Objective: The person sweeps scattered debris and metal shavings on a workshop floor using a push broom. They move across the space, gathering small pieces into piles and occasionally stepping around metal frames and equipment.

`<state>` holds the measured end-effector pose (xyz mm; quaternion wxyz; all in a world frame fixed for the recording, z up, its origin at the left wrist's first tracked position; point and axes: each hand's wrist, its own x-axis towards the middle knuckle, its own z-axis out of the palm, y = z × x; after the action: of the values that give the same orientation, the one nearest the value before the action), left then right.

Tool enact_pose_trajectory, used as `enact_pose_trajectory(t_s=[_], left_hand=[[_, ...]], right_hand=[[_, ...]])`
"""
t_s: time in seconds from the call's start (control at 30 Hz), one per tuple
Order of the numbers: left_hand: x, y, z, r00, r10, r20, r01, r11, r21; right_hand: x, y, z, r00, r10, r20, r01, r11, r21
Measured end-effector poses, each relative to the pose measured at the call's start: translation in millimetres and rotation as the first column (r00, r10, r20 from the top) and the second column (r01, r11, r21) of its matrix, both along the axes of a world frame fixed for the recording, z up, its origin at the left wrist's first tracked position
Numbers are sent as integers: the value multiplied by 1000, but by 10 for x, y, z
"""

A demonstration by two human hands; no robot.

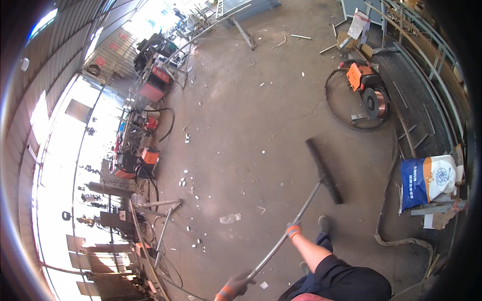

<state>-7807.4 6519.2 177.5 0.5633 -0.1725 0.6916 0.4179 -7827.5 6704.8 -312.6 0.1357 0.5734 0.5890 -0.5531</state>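
A long-handled push broom (324, 171) reaches out ahead of me, its wide dark head on the concrete floor (241, 130) right of centre. Its metal handle (271, 254) slants back toward the lower left. My right hand (293, 229), in a glove with an orange cuff, is closed round the middle of this handle. Lower down, near the bottom edge, my left hand (239, 286) grips the handle's end in a similar glove. My shoes show just below the broom head. A flat pale scrap (230, 218) lies left of the handle, and small white bits (184, 179) are scattered farther left.
An orange machine (362, 76) with a wire spool (375, 103) and looped cable stands at the far right. A blue and white sack (428, 181) lies nearer, beside a floor hose (384, 220). Metal frames (168, 220) and orange-red machines (150, 155) line the left.
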Motion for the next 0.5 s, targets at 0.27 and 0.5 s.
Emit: enact_pose_trajectory(t_s=[0.27, 0.5], left_hand=[[243, -754, 460, 696, -369, -616, 202, 924, -326], [-358, 210, 85, 865, -193, -463, 116, 975, -190]], right_hand=[[-873, -912, 1366, 952, 204, -227, -264, 922, -283], [-1156, 589, 909, 889, 439, -128, -428, 897, 107]])
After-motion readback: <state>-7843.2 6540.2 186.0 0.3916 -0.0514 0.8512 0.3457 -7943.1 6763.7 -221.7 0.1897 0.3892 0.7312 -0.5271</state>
